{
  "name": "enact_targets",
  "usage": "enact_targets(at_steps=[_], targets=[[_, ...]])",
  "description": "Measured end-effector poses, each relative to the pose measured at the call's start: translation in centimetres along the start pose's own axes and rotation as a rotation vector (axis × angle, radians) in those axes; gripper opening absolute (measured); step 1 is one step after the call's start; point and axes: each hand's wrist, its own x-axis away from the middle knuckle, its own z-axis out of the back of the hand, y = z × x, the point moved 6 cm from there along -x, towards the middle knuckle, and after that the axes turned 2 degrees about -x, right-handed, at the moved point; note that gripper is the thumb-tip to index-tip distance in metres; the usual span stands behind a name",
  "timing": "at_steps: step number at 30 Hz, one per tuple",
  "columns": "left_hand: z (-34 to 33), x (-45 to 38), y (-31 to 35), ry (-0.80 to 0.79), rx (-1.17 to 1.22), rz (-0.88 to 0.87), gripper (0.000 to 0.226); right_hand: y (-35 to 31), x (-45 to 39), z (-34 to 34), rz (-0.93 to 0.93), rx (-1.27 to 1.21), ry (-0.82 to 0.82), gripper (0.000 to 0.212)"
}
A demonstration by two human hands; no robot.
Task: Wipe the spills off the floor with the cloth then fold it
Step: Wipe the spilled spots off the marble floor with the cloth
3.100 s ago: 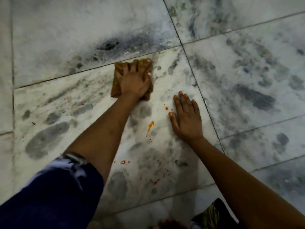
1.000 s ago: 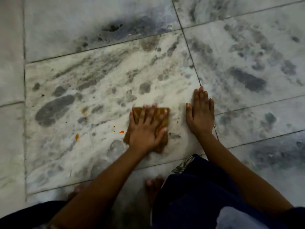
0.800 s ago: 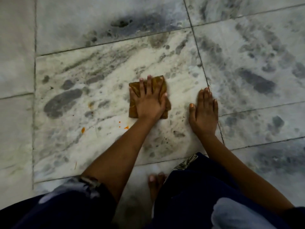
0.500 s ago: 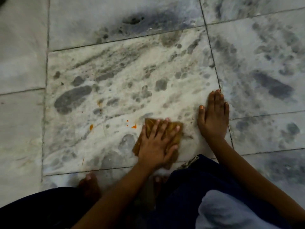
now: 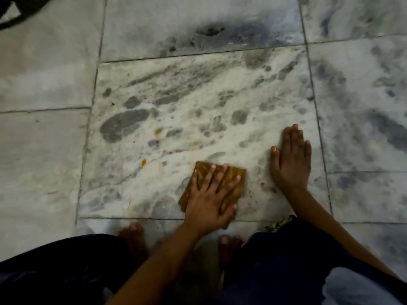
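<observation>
A folded brown cloth (image 5: 239,180) lies flat on a grey-veined marble floor tile (image 5: 187,95), near the tile's front edge. My left hand (image 5: 211,201) presses on the cloth with spread, straight fingers and covers most of it. My right hand (image 5: 291,160) lies flat on the same tile just right of the cloth, palm down, holding nothing. Orange spill marks stay on the tile to the left: a drop (image 5: 143,162) and a fainter smear (image 5: 157,132) farther back.
My bare feet (image 5: 134,236) and dark-clothed knees (image 5: 286,260) sit at the tile's near edge, just behind the cloth. A dark curved object (image 5: 15,13) shows at the far left corner. Marble tiles with grout lines spread on every side.
My left hand slid the cloth back and forth over the tile; since half a second ago it holds near the front edge. The orange specks just left of the cloth are gone. The right hand stayed planted.
</observation>
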Motion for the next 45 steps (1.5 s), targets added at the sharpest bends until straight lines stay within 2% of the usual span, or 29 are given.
enact_targets(at_steps=[4, 8, 10, 14, 17, 24, 28, 30, 33, 35, 39, 42, 45], targets=[[0.9, -4.3, -4.3, -0.018, -0.016, 0.029, 0.069, -3.4, -1.0, -0.7, 0.139, -0.056, -0.023, 0.065], [2.7, -11.9, -11.2, -0.041, -0.053, 0.258, 0.077, -6.1, -0.8, -1.8, 0.272, -0.040, -0.068, 0.062], [3.2, -13.0, -12.0, -0.022, -0.053, 0.312, 0.077, -6.7, -0.8, -2.1, 0.309, -0.029, -0.078, 0.062], [2.2, -6.8, -8.5, 0.078, -0.067, 0.261, 0.069, -7.6, -2.2, -2.4, 0.310, 0.001, -0.065, 0.062], [1.2, -1.8, -6.5, 0.080, -0.081, 0.231, 0.068, -8.0, -2.9, -2.7, 0.307, 0.028, -0.072, 0.063], [2.2, -8.1, -10.9, -0.009, -0.039, 0.253, 0.072, -8.1, -2.9, -3.4, 0.291, 0.020, -0.094, 0.065], [3.8, -13.3, -15.3, -0.049, -0.074, 0.351, 0.080, -8.5, -2.7, -3.5, 0.302, 0.020, -0.114, 0.065], [3.3, -12.1, -14.4, -0.040, -0.093, 0.338, 0.078, -8.6, -2.8, -3.4, 0.315, 0.030, -0.114, 0.064], [2.1, -6.3, -9.4, 0.040, -0.088, 0.205, 0.071, -8.1, -3.0, -2.8, 0.315, 0.009, -0.098, 0.064], [1.8, -4.4, -7.8, 0.034, -0.076, 0.158, 0.071, -8.4, -3.3, -2.3, 0.344, 0.007, -0.081, 0.065], [3.7, -9.6, -12.7, -0.013, -0.096, 0.129, 0.070, -11.6, -5.7, -2.6, 0.413, 0.030, -0.109, 0.066], [4.7, -13.7, -18.3, -0.069, -0.126, 0.263, 0.071, -14.0, -5.6, -3.5, 0.472, 0.039, -0.153, 0.067], [5.0, -14.7, -20.0, -0.104, -0.175, 0.278, 0.072, -15.9, -4.6, -3.3, 0.524, 0.014, -0.152, 0.066]])
